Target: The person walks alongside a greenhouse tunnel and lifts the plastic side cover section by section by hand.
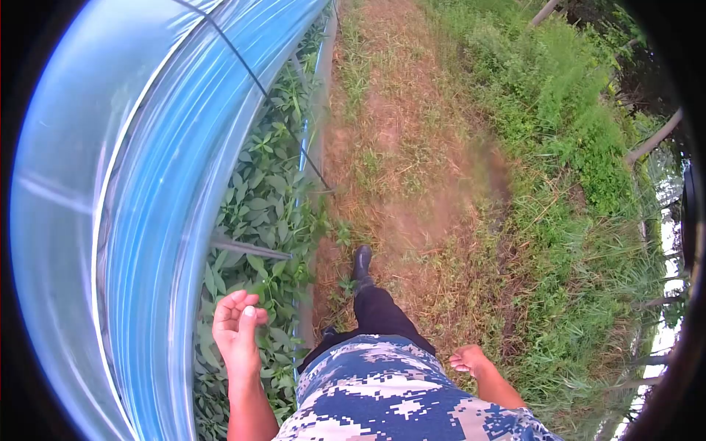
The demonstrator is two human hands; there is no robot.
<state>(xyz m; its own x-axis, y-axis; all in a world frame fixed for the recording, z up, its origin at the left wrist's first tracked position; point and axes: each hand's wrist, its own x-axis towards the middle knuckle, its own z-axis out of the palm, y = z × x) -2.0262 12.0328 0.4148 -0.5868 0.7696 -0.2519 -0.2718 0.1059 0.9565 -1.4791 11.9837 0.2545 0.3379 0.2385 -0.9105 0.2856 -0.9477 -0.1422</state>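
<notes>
Nearest the camera was the blue-and-white camouflage shirt of the person, with dark trousers below it and one dark boot set forward on the path of dirt and dry grass. The left hand was raised beside the leafy plants, its fingers loosely curled with the thumb across in front of them; nothing showed in its grasp, and it seemed to be above the leaves, though contact could not be judged. The right hand hung at the other side, near the trousers, its fingers bent inward; whether they were clenched on anything small could not be told.

The plants stood in a row along the left edge of the path, beside and partly under the plastic film, which lay in long folds with a dark strap across it. The film's side was clear of the nearest leaves, leaving them exposed. No picked or cut pieces were visible, and how much was finished or left could not be told
</notes>
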